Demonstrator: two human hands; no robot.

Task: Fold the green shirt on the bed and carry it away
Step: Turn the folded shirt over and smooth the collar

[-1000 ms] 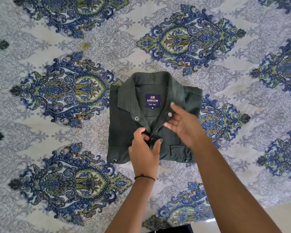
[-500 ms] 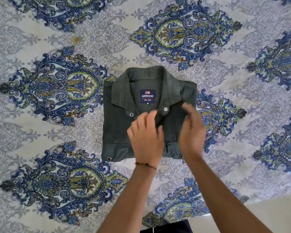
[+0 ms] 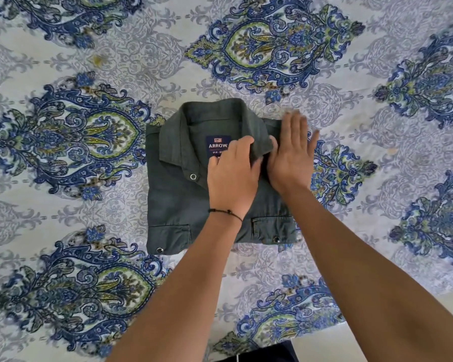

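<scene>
Head view, the only one.

- Green shirt (image 3: 173, 205) lies on the patterned bedsheet (image 3: 364, 226), folded into a compact rectangle, front up, collar (image 3: 173, 137) at the far end. The navy ARROW label (image 3: 217, 145) inside the neck is the reference point.
- Left hand (image 3: 232, 176): palm down just below and right of the label, covering its lower right corner. Fingers loosely bent, tips on the right collar wing. It seems to press the fabric rather than pinch it, though the underside of the fingers is hidden. A thin dark bracelet (image 3: 225, 212) sits on the wrist.
- Right hand (image 3: 290, 158): right of the label, flat, fingers straight and close together, blurred at the tips. The palm lies over the shirt's right shoulder, and the fingertips reach past the far edge onto the sheet.
- Left of and below the label: one open snap (image 3: 193, 176) on the left collar side. Two pocket flaps (image 3: 168, 231) sit along the near edge.

Judgement: the hands sit where the collar and shoulder would spring up, so this is likely smoothing and flattening of the finished fold. Folding looks essentially done. The lift and carry are not yet begun. The bundle should hold if scooped from beneath; gripped by one edge it may fall open.
</scene>
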